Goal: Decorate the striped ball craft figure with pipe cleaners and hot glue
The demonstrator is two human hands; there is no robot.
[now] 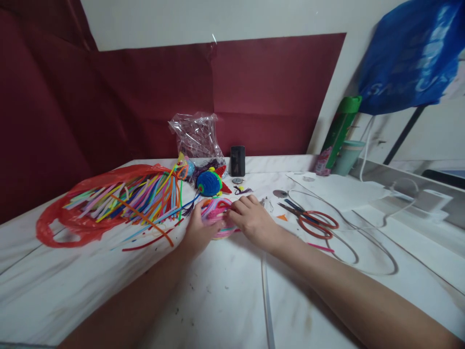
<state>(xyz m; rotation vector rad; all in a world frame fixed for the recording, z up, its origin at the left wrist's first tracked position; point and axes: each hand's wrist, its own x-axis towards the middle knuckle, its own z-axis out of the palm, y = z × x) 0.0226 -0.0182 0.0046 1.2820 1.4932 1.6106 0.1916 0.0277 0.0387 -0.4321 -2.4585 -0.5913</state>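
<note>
A round, mostly pink coil of pipe cleaners (pixel 217 208) with blue and yellow strands lies between my hands at the middle of the table. My left hand (pixel 200 230) is curled around its left side, thumb across the front. On the right, my right hand (pixel 252 220) has its fingers bent over the coil's edge and partly hides it. Just behind sits a blue ball-shaped craft piece (pixel 209 183) with red fins and a green band. Loose pipe cleaners of many colours (pixel 138 196) are heaped to the left on a red plastic bag (pixel 78 237).
Orange-handled scissors (pixel 314 223) lie to the right, beside looping white cable (pixel 381 252) and a charger (pixel 432 201). A black phone (pixel 238 161) leans at the back near a clear plastic bag (pixel 198 135). A green can (pixel 339 131) and a cup (pixel 348 157) stand back right.
</note>
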